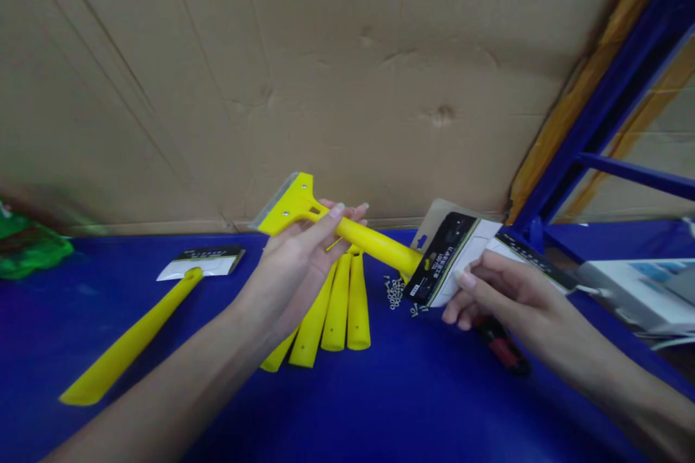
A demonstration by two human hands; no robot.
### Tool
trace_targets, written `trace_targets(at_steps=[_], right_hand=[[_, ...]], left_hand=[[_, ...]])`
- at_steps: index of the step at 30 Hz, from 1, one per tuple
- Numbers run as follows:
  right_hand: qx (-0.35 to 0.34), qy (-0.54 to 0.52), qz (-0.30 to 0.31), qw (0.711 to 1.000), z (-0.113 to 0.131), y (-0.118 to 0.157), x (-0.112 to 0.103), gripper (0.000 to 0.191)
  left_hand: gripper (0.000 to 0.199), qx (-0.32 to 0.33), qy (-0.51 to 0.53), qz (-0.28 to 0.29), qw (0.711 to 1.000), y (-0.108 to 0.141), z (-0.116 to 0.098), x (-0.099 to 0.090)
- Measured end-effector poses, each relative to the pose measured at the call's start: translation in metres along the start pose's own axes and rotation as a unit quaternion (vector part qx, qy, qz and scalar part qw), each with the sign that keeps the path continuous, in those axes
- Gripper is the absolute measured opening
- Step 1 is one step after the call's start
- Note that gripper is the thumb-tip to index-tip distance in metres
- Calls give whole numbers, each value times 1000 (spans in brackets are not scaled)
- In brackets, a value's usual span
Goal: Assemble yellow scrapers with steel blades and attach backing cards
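My left hand (pixel 304 264) is wrapped round a yellow scraper (pixel 374 242) just below its head, where a thin blade shows along the edge and two screws are visible. The scraper points up and left, above the blue table. My right hand (pixel 489 289) pinches a black-and-white header card (pixel 450 257) with a hang hole. The card overlaps the lower end of the scraper handle, which is hidden behind it. Under my hands lie several yellow handles (pixel 337 311) side by side, their far ends partly covered by my left hand.
Another yellow handle (pixel 135 336) with a card (pixel 203 262) lies at left. Small metal screws (pixel 395 293) are piled mid-table. A dark red-and-black tool (pixel 504 351) and more cards (pixel 535 260) lie right, near a white box (pixel 641 289). Cardboard (pixel 326 72) stands behind; a blue frame (pixel 602 94) rises right.
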State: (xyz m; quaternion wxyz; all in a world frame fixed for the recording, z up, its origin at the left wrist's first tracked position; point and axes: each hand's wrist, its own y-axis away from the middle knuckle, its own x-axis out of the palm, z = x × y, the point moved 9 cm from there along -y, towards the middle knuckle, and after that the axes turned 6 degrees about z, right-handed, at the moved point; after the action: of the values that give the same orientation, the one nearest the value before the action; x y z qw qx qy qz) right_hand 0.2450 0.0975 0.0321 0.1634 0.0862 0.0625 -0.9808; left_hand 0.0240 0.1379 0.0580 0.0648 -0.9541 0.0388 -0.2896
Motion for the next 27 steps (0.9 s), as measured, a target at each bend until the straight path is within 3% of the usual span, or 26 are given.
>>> trace_targets(at_steps=[6,13,16,21,27], right_hand=[[-50,38,-54,997,10,-3,7,23],[-120,173,-98,973,26,-10,7,10],[-161,181,-115,964,25,-7,6,11],[-156,76,-105,979,11,-4,5,34],[-149,173,-107,968,15,2,2,19]], left_hand=[[25,-35,21,-1,999,5,12,5],[30,-39,31,-51,997,-3,11,-9],[30,-46,36,-67,996,-2,14,-11],[31,-63,40,-59,995,0,24,-2],[17,-54,7,-3,999,5,33,10]])
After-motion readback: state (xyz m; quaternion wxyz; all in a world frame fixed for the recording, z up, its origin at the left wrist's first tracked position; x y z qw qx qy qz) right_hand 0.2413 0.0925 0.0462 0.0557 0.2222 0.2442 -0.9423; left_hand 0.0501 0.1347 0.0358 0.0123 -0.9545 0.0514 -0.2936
